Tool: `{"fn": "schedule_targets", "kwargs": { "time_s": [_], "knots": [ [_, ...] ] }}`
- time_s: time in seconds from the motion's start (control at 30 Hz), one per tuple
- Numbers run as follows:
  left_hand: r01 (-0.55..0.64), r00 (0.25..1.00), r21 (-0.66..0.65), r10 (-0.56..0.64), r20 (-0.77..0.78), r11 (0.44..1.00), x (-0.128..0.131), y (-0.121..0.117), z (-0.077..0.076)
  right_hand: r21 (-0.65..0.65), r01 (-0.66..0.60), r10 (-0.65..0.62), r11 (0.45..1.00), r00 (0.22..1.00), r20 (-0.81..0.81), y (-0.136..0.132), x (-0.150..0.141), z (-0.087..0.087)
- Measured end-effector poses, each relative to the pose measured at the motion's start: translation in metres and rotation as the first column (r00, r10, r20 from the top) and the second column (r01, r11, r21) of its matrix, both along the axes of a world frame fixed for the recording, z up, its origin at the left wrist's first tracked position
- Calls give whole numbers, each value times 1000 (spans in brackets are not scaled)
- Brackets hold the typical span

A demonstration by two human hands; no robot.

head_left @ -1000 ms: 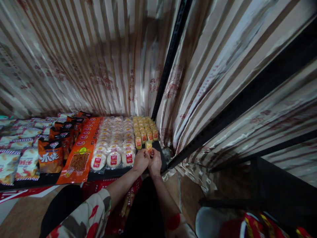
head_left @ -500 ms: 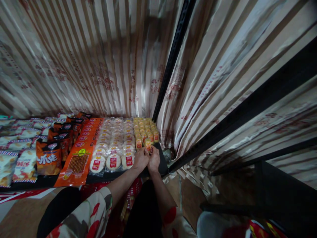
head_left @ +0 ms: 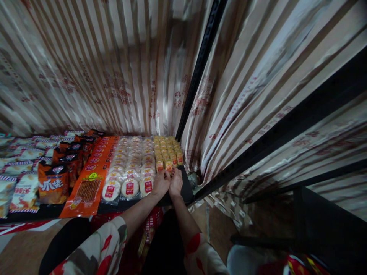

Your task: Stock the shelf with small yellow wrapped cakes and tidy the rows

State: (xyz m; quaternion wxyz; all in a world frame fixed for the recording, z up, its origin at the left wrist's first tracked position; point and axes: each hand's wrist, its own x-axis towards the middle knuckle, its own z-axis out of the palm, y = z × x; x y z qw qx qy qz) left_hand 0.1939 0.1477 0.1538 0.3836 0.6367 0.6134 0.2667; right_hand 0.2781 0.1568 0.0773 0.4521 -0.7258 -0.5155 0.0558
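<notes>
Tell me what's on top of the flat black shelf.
From left: white snack bags, orange-and-black bags, flat orange packets, round white crackers in clear wrap, small yellow packs. The shelf beneath them is covered from view.

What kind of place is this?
Probably a small shop or stockroom: a black shelf bears rows of round packaged crackers, orange snack bags and little yellow packets.

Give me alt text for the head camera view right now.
Left hand and right hand meet at a small yellow packet at the front of rows of similar packets on a black shelf. Left of them lie round white crackers, orange packs and snack bags; striped cloth hangs behind.
</notes>
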Motion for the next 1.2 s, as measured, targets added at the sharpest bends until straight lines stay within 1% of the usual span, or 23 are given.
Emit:
{"fn": "schedule_targets", "kwargs": {
  "time_s": [0.17, 0.3, 0.4, 0.57, 0.7, 0.87, 1.03, 1.2],
  "knots": [
    [0, 1000, 11, 1, -22, 1000, -1, 1, 0, -23, 13, -12, 1000, 999, 36, 1, -2, 4],
    [36, 998, 42, -34, -47, 998, -3, 1, 1, -56, 2, 1, 998, 998, 55, 1, -3, 7],
    [38, 999, 38, -36, -40, 999, -4, 1, 0, -44, -19, 20, 999, 1000, 19, 1, -4, 7],
    [10, 999, 20, -9, -49, 1000, -4, 0, 2, 18, -36, 38, 999, 993, -112, -3, -6, 4],
    [0, 998, 29, 2, -68, 1000, -4, -1, 5, 76, -64, 79, 995, 976, -205, -8, -7, 6],
    [32, 998, 41, -30, -49, 999, -6, -1, 3, 93, -89, 107, 992, 970, -216, -10, -7, 9],
    [31, 994, 27, -28, -106, 999, -5, 1, -1, 89, -106, 123, 990, 970, -209, -9, -7, 6],
    [18, 997, 36, -15, -78, 999, -3, 1, -4, 51, -90, 98, 995, 978, -186, -8, -8, 5]
  ]
}}
